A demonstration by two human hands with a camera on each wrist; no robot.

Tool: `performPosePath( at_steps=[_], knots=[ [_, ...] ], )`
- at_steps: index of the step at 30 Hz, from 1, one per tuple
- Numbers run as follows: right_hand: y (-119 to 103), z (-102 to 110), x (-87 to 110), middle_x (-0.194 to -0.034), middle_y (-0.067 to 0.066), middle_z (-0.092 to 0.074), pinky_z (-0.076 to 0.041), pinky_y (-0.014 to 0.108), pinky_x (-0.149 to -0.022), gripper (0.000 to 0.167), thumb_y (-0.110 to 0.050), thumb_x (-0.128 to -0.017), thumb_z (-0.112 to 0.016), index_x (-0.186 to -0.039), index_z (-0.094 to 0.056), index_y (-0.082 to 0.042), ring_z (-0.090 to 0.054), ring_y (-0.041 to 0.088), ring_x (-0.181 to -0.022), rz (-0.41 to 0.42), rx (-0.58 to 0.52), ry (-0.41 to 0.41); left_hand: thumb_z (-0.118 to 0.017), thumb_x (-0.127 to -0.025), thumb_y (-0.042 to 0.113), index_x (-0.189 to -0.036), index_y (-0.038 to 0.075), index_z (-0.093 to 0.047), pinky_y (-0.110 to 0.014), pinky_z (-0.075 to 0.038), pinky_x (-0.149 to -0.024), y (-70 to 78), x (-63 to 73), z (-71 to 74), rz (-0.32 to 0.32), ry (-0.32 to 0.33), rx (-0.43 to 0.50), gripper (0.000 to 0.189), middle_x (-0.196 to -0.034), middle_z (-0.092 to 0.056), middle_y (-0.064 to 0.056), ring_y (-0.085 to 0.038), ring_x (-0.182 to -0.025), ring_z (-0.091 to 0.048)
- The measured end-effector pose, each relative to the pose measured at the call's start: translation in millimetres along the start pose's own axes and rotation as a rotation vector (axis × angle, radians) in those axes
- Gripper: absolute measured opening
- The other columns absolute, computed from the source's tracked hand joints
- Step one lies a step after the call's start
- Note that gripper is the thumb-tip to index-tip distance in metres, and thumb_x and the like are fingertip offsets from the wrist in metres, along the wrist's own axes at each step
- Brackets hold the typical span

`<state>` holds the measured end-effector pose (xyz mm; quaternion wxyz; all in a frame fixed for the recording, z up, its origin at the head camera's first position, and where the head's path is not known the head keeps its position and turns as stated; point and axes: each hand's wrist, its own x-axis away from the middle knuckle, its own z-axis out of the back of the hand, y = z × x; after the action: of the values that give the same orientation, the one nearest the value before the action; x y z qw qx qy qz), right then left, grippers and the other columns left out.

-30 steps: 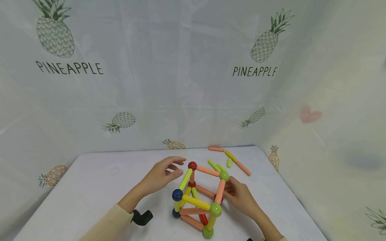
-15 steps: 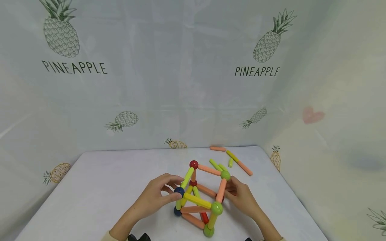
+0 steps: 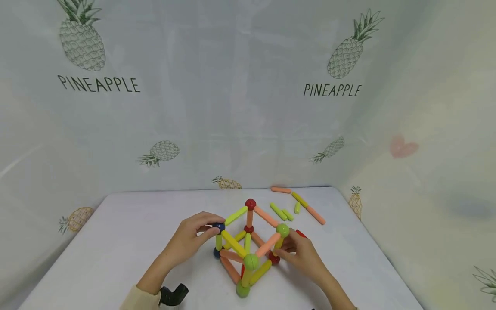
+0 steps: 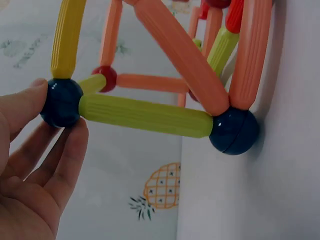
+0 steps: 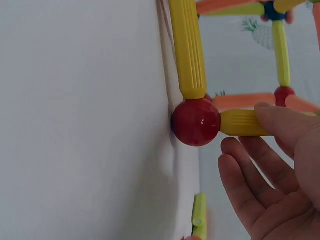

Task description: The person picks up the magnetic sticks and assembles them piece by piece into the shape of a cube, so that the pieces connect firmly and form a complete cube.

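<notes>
A cube-like frame of magnetic building rods and balls stands on the table. My left hand (image 3: 190, 237) pinches its upper left dark blue ball (image 4: 64, 103) between thumb and fingers. From that ball run a yellow rod (image 4: 69, 37) and lime rods, one leading down to a lower blue ball (image 4: 234, 131). At the right corner, my right hand (image 3: 300, 254) holds an upright yellow rod (image 5: 240, 122) just above a red ball (image 5: 195, 122). Green balls mark the near corner, the upper one (image 3: 251, 261) above the lower one (image 3: 243, 289). Red balls (image 3: 250, 204) form the back corner.
Loose rods lie behind the frame to the right: an orange rod (image 3: 281, 190), a yellow rod (image 3: 299, 199) end to end with another orange one, and several short lime rods (image 3: 278, 211). A red piece (image 3: 300, 234) shows behind my right hand. Pineapple-print curtains (image 3: 232, 107) enclose the table.
My left hand has come from beside the frame to pinch the blue ball. The frame has turned, its near green corner swinging left. My right hand now holds the upright yellow rod.
</notes>
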<state>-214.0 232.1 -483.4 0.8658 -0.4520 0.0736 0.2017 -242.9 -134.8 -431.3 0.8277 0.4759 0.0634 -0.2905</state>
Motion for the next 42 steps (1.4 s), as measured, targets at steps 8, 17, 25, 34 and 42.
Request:
performPosePath(
  at_steps=[8, 17, 25, 34, 42],
  knots=[
    [-17, -26, -7.0, -0.095, -0.010, -0.075, -0.062, 0.026, -0.078, 0.031, -0.018, -0.093, -0.085, -0.113, -0.063, -0.022, -0.073, 0.008, -0.084, 0.022, -0.021, -0.022, -0.070, -0.104, 0.021, -0.131, 0.028, -0.074, -0.033, -0.059, -0.097, -19.7, -8.6, 12.7, 0.017, 0.120, -0.115, 0.028, -0.137, -0.068, 0.011, -0.015, -0.128, -0.065],
    [-34, -50, -14.5, -0.093, -0.011, -0.073, -0.061, 0.024, -0.077, 0.030, -0.020, -0.092, -0.086, -0.109, -0.061, -0.022, -0.070, 0.005, -0.083, 0.019, 0.024, -0.034, -0.071, -0.104, 0.019, -0.123, 0.024, -0.078, -0.039, -0.061, -0.094, -29.0, -17.3, 18.4, 0.050, 0.270, -0.200, 0.021, -0.127, -0.065, 0.004, -0.017, -0.118, -0.064],
    [-39, -58, -15.1, -0.091, -0.011, -0.070, -0.060, 0.022, -0.073, 0.032, -0.018, -0.091, -0.087, -0.111, -0.061, -0.019, -0.068, 0.004, -0.079, 0.005, 0.043, -0.023, -0.078, -0.099, 0.027, -0.122, 0.029, -0.077, -0.025, -0.058, -0.076, 6.6, 5.5, 24.7, -0.072, 0.137, -0.205, 0.023, -0.116, -0.067, 0.004, -0.007, -0.089, -0.062],
    [-39, -50, -19.0, -0.095, -0.012, -0.071, -0.060, 0.022, -0.077, 0.029, -0.022, -0.093, -0.085, -0.111, -0.062, -0.022, -0.069, 0.004, -0.084, -0.020, 0.083, -0.085, -0.085, -0.092, 0.029, -0.117, 0.033, -0.078, -0.028, -0.058, -0.069, 20.2, 25.9, 27.5, -0.193, -0.124, -0.146, 0.026, -0.112, -0.070, 0.018, -0.003, -0.083, -0.060],
    [-18, -1, -12.3, -0.088, -0.007, -0.066, -0.053, 0.024, -0.068, 0.018, -0.012, -0.093, -0.083, -0.104, -0.069, -0.012, -0.059, 0.007, -0.076, -0.091, 0.369, 0.030, -0.085, -0.093, 0.026, -0.120, 0.035, -0.076, -0.025, -0.059, -0.077, 13.8, 28.4, 30.3, -0.167, -0.145, -0.147, 0.030, -0.112, -0.069, 0.019, -0.006, -0.088, -0.064]
  ],
)
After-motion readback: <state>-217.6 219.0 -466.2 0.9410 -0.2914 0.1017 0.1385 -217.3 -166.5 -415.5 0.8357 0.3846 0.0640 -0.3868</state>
